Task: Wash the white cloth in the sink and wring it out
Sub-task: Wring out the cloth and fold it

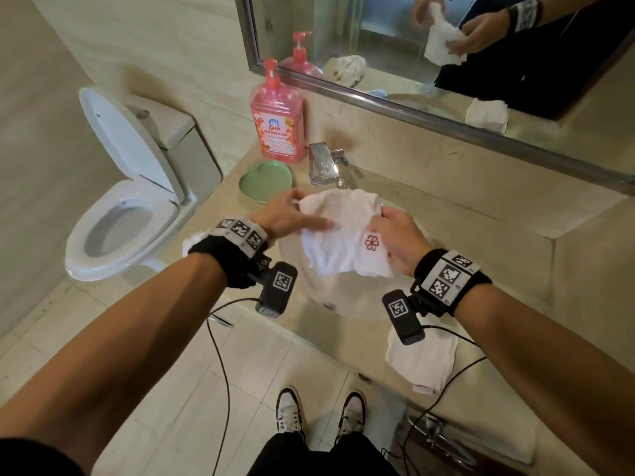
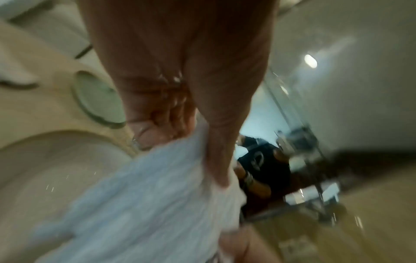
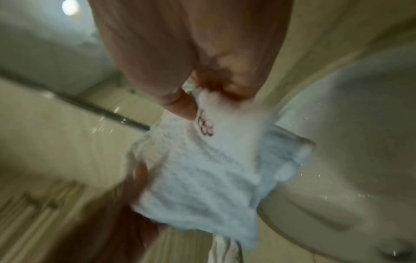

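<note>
A white cloth (image 1: 340,235) with a red flower mark hangs bunched above the round sink (image 1: 347,297). My left hand (image 1: 292,214) grips its upper left part, thumb and fingers pinching the fabric. My right hand (image 1: 395,235) grips its right side beside the flower mark. The left wrist view is blurred and shows my left hand (image 2: 180,124) holding the cloth (image 2: 146,204) over the basin. In the blurred right wrist view my right hand (image 3: 211,89) pinches the cloth (image 3: 202,169) at the flower mark, with the sink (image 3: 349,142) to the right.
A chrome tap (image 1: 323,163) stands behind the sink. A pink soap bottle (image 1: 276,121) and a green heart-shaped dish (image 1: 266,182) sit on the counter's left. Another white cloth (image 1: 421,359) lies on the front counter edge. A toilet (image 1: 120,201) stands left, a mirror (image 1: 446,46) behind.
</note>
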